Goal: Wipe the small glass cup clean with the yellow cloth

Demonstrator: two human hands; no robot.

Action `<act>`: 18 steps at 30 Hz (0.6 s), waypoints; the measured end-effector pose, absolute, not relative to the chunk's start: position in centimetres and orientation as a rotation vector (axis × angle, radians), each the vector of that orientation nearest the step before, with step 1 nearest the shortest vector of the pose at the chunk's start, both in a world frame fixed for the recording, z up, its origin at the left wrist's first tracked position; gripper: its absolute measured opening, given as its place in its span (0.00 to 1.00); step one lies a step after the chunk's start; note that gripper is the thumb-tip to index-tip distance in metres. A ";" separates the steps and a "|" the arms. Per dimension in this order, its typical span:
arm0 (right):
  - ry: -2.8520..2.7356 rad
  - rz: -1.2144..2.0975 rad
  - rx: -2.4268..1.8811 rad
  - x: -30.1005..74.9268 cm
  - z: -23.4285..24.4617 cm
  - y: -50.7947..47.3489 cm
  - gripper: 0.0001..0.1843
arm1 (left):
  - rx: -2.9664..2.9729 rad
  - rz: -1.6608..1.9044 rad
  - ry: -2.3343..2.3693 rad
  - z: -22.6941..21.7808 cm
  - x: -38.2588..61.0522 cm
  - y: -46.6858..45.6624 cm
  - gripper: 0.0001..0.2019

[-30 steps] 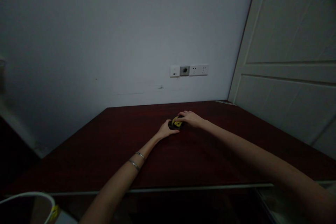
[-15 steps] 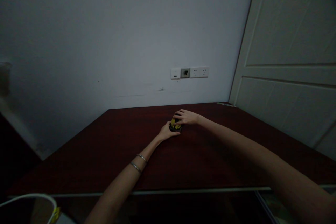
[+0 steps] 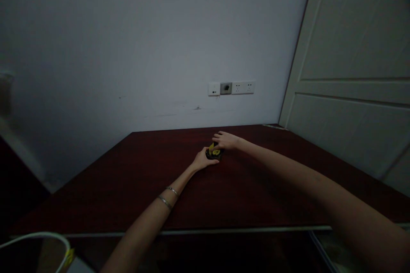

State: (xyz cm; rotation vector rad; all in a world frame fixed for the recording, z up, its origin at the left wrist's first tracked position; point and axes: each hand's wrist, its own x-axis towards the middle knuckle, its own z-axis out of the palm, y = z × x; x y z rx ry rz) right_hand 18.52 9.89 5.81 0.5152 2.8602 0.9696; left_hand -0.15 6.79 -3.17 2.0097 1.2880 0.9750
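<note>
A small black-and-yellow object (image 3: 216,152) sits on the dark red tabletop between my two hands; its exact kind is too dim and small to tell. My left hand (image 3: 203,160), with two silvery bracelets at the wrist, is closed around its lower black part, thumb along the near side. Over the top and far side my right hand (image 3: 225,140) bends its fingers onto the yellow part. These fingers cover some of the object.
The dark red table (image 3: 153,158) runs back to a pale wall with a row of sockets (image 3: 231,88). A whitish panelled door (image 3: 349,94) stands at the right. A white curved cable or hoop (image 3: 60,239) shows at the lower left, below the table's front edge.
My right hand has shifted slightly up, and a little more of the object's yellow top shows. My left hand keeps its hold almost unmoved.
</note>
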 end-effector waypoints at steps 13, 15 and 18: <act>2.442 -0.017 1.466 14.2 7.8 7.4 0.10 | 2.004 0.982 1.282 -2.6 0.0 6.6 0.38; 2.378 -0.180 1.490 14.0 7.9 7.9 0.07 | 2.020 0.971 1.293 -2.5 0.0 6.5 0.39; 2.331 -0.421 1.520 14.0 7.9 8.6 0.06 | 2.042 0.956 1.296 -2.3 0.1 6.3 0.38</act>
